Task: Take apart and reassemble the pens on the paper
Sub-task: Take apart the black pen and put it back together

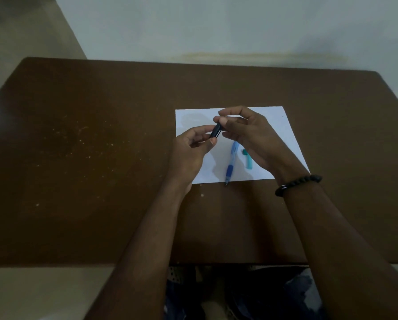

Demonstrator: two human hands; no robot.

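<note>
Centre of frame, slightly right: white paper [188,116] on brown table [78,158].

Both hands raised just above the paper's upper half. Left hand [191,153] pinches the lower end of a short black pen piece [216,130] between thumb and fingertips. Right hand [246,132] has its fingers curled over the upper end, thumb against it; it appears to grip the same piece. Whether this is a cap, a barrel or two parts joined, cannot tell.

Lower on the paper: blue pen [230,165], translucent barrel, darker grip sleeve, tip pointing past the paper's lower edge. Just right of it, apart, a small teal cap [248,161], partly hidden under the right hand.

Handling, as judged: black piece light, stiff, smooth plastic, likely slippery; take hold at both ends and twist or pull along its axis. Small inner parts could roll or spring free.

Beaded black bracelet [297,183] on the right wrist.
</note>
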